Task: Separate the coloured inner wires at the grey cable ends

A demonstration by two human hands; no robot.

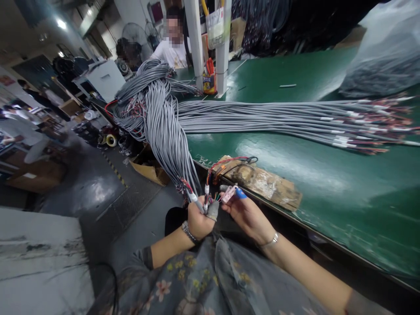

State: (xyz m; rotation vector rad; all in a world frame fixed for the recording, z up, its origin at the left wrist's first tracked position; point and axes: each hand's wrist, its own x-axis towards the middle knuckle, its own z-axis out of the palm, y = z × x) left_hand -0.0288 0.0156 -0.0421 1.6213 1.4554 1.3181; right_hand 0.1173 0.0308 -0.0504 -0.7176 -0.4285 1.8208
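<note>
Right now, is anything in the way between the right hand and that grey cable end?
Nothing visible is. The left hand grips the grey round cable end; the right hand, holding a small pink and blue piece, is just beside its bare coloured wires, with only open air between.

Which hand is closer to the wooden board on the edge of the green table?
Right. The right hand sits just below the wooden board, pinching a blue-tipped tool. The left hand is farther left, gripping grey cable ends.
</note>
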